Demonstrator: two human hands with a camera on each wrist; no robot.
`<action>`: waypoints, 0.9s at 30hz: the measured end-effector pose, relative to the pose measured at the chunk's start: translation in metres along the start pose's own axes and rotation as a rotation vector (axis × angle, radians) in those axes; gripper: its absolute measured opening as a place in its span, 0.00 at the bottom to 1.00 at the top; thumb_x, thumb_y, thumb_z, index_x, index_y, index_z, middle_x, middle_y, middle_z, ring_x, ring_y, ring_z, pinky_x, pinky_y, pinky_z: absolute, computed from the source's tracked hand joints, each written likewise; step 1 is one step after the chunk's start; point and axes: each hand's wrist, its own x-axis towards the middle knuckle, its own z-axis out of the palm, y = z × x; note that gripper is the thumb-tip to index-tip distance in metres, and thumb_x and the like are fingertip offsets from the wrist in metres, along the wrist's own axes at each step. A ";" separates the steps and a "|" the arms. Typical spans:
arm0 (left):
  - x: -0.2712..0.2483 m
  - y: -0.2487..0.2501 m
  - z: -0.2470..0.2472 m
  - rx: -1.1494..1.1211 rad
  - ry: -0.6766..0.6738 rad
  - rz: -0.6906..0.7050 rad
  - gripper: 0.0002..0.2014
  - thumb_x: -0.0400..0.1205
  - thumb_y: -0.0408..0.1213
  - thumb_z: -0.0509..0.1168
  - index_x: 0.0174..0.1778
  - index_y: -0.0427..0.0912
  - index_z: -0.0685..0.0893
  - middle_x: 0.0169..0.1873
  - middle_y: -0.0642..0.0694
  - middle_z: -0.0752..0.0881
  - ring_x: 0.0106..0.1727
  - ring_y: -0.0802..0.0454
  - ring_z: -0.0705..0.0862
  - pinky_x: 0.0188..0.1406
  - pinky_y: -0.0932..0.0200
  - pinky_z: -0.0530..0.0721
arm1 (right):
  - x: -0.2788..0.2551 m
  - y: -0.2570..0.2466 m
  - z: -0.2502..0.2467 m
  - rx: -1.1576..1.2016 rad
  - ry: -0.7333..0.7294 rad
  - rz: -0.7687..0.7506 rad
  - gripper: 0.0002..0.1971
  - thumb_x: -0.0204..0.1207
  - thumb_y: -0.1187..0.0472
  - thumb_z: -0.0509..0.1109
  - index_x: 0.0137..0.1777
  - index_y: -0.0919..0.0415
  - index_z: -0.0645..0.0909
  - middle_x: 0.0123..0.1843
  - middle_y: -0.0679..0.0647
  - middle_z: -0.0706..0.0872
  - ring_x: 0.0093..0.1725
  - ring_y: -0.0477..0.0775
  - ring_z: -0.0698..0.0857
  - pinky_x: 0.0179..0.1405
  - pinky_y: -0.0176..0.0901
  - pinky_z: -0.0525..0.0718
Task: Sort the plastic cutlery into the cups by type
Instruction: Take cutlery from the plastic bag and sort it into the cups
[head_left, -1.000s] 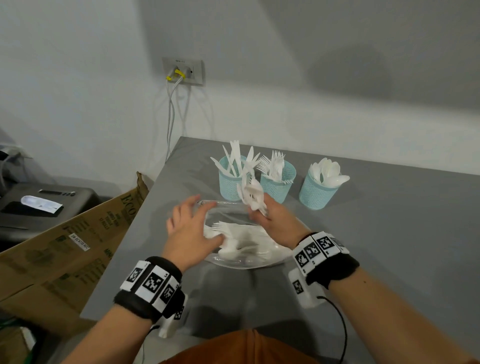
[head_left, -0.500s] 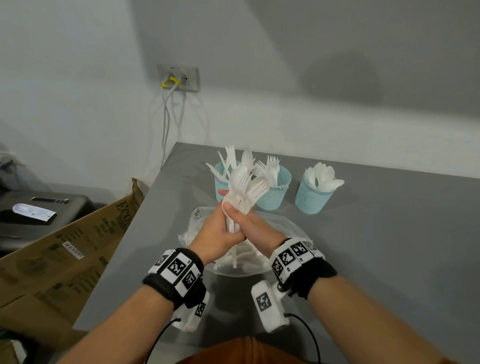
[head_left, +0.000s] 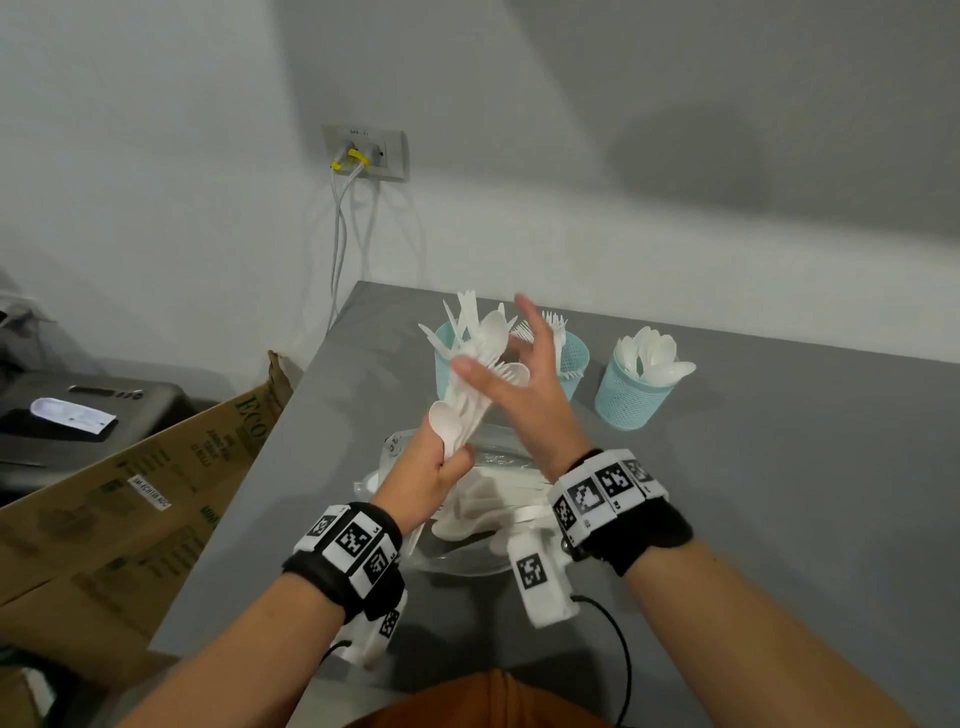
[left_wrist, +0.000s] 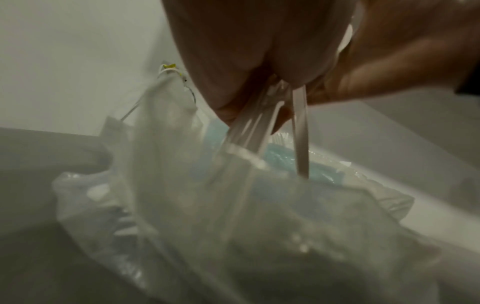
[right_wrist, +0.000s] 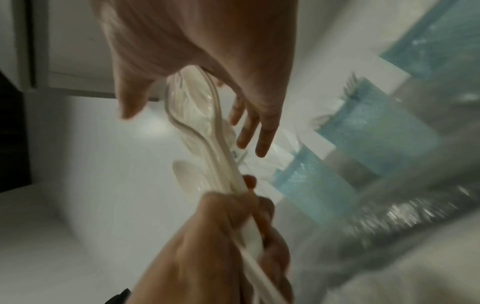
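Observation:
My left hand (head_left: 431, 475) grips a bundle of white plastic cutlery (head_left: 475, 384) by the handles and holds it upright above a clear plastic bag (head_left: 457, 562) of more cutlery. My right hand (head_left: 522, 387) is spread, fingers straight, with its palm against the spoon and fork heads of the bundle (right_wrist: 197, 127). In the left wrist view the handles (left_wrist: 262, 131) stick out below my left fist. Behind stand three teal mesh cups: the left cup (head_left: 443, 345) with knives, the middle cup (head_left: 575, 358) with forks, the right cup (head_left: 629, 405) with spoons.
The grey table (head_left: 779, 519) ends at its left edge close to the bag. A cardboard box (head_left: 130, 499) and a black device (head_left: 67, 415) sit lower on the left. A wall socket (head_left: 365, 153) with hanging cables is behind the table.
The bundle came up out of the bag in my right hand, both hands then clasped it, and now the right hand has let go and spread over the heads while the left holds it.

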 end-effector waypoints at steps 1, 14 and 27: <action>-0.001 -0.002 0.000 0.012 0.008 -0.013 0.18 0.78 0.41 0.57 0.65 0.44 0.70 0.49 0.55 0.78 0.50 0.58 0.78 0.48 0.67 0.76 | 0.001 -0.010 -0.001 -0.028 -0.009 -0.085 0.33 0.76 0.54 0.72 0.78 0.44 0.62 0.64 0.37 0.76 0.57 0.23 0.77 0.56 0.23 0.77; -0.017 -0.017 -0.010 0.068 0.052 -0.159 0.22 0.76 0.36 0.71 0.65 0.48 0.74 0.43 0.55 0.86 0.42 0.64 0.84 0.40 0.72 0.79 | -0.004 0.021 0.032 -0.106 -0.185 0.123 0.28 0.78 0.30 0.48 0.41 0.53 0.76 0.49 0.57 0.90 0.52 0.56 0.87 0.65 0.55 0.79; -0.016 0.003 -0.013 0.042 -0.026 -0.216 0.04 0.75 0.36 0.72 0.41 0.44 0.83 0.33 0.44 0.88 0.37 0.47 0.88 0.46 0.44 0.87 | 0.004 0.020 0.020 -0.039 -0.223 0.185 0.23 0.84 0.40 0.51 0.60 0.48 0.84 0.58 0.54 0.89 0.57 0.52 0.85 0.68 0.54 0.78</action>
